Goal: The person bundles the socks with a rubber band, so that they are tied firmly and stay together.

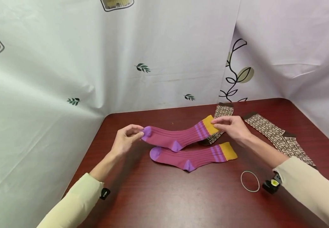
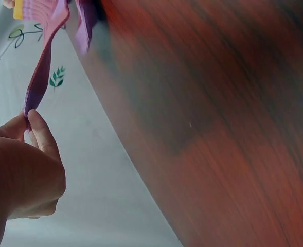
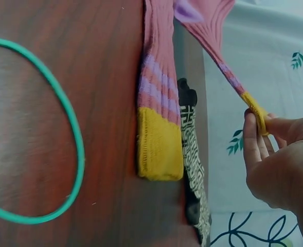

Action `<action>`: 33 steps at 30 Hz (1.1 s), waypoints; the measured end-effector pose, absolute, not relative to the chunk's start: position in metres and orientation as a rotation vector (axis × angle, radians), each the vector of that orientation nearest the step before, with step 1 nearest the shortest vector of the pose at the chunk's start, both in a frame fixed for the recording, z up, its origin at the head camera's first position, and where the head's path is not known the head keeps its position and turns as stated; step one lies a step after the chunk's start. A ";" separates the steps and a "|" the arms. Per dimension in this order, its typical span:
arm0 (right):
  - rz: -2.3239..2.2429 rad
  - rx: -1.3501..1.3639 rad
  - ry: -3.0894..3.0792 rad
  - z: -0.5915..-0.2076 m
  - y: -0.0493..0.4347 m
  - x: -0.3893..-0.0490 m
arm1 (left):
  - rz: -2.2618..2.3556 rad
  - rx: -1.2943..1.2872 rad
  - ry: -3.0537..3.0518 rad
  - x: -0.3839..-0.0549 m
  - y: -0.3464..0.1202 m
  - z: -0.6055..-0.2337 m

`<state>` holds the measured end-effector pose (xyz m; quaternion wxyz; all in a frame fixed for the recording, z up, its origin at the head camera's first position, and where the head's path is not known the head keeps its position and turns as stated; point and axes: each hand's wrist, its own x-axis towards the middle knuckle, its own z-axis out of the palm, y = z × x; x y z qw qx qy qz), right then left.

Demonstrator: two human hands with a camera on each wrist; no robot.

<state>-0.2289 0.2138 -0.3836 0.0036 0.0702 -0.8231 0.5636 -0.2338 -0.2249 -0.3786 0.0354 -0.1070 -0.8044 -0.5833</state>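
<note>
A magenta ribbed sock [image 1: 170, 136] with purple toe, heel and stripes and a mustard cuff is stretched between both hands above the table. My left hand [image 1: 125, 139] pinches its purple toe between thumb and fingers. At the other end, my right hand [image 1: 233, 127] pinches the mustard cuff, which appears folded thin between the fingertips in the right wrist view. A matching sock [image 1: 198, 158] lies flat on the table just below, toe to the left and cuff [image 3: 160, 146] to the right.
Behind the raised cuff lies a brown-and-cream patterned sock [image 1: 223, 110], partly hidden. Its look-alike, another patterned sock [image 1: 278, 133], lies by the right forearm. A thin green elastic loop [image 1: 250, 191] rests near the right wrist on the dark red table [image 1: 158, 202]. White printed sheeting [image 1: 164, 47] hangs around.
</note>
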 end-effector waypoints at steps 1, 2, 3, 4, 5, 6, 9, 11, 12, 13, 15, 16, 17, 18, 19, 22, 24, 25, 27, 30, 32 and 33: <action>1.778 0.218 -2.576 -0.384 0.216 -0.226 | -1.795 -0.327 -2.474 -0.233 -0.223 -0.379; 1.787 0.218 -2.573 -0.385 0.218 -0.224 | -1.800 -0.322 -2.477 -0.232 -0.222 -0.379; 1.791 0.218 -2.573 -0.386 0.220 -0.221 | -1.803 -0.313 -2.482 -0.231 -0.221 -0.379; 1.812 0.220 -2.565 -0.386 0.223 -0.218 | -1.809 -0.302 -2.487 -0.230 -0.220 -0.379; 1.825 0.221 -2.561 -0.387 0.225 -0.215 | -1.812 -0.290 -2.495 -0.229 -0.219 -0.379; 1.850 0.224 -2.550 -0.387 0.227 -0.213 | -1.818 -0.278 -2.501 -0.228 -0.219 -0.380; 1.902 0.225 -2.527 -0.388 0.233 -0.205 | -1.834 -0.260 -2.514 -0.225 -0.217 -0.379; 1.932 0.226 -2.513 -0.388 0.237 -0.201 | -1.846 -0.264 -2.514 -0.222 -0.216 -0.379; 1.946 0.224 -2.508 -0.389 0.238 -0.199 | -1.853 -0.268 -2.515 -0.220 -0.215 -0.379; 1.946 0.220 -2.511 -0.389 0.240 -0.197 | -1.855 -0.277 -2.519 -0.219 -0.215 -0.379; 1.951 0.211 -2.520 -0.389 0.243 -0.193 | -1.865 -0.282 -2.527 -0.217 -0.214 -0.379; 1.959 0.200 -2.521 -0.389 0.245 -0.192 | -1.878 -0.282 -2.527 -0.216 -0.213 -0.379; 1.965 0.189 -2.522 -0.388 0.247 -0.190 | -1.892 -0.281 -2.530 -0.214 -0.213 -0.380; 1.974 0.176 -2.524 -0.388 0.248 -0.188 | -1.907 -0.278 -2.531 -0.213 -0.212 -0.380; 1.982 0.167 -2.523 -0.388 0.250 -0.186 | -1.920 -0.278 -2.533 -0.212 -0.211 -0.380; 2.019 0.147 -2.513 -0.388 0.253 -0.182 | -1.962 -0.270 -2.529 -0.209 -0.210 -0.380; 2.035 0.155 -2.509 -0.389 0.255 -0.179 | -1.978 -0.267 -2.529 -0.207 -0.209 -0.381; 2.043 0.160 -2.507 -0.389 0.256 -0.178 | -1.976 -0.271 -2.533 -0.207 -0.209 -0.382; 2.052 0.165 -2.505 -0.390 0.258 -0.176 | -1.969 -0.274 -2.542 -0.205 -0.209 -0.382; 2.069 0.175 -2.500 -0.390 0.260 -0.173 | -1.972 -0.279 -2.553 -0.203 -0.209 -0.383; 2.081 0.173 -2.498 -0.390 0.261 -0.171 | -1.975 -0.278 -2.562 -0.202 -0.209 -0.384; 2.090 0.178 -2.495 -0.390 0.262 -0.170 | -1.982 -0.276 -2.565 -0.202 -0.209 -0.385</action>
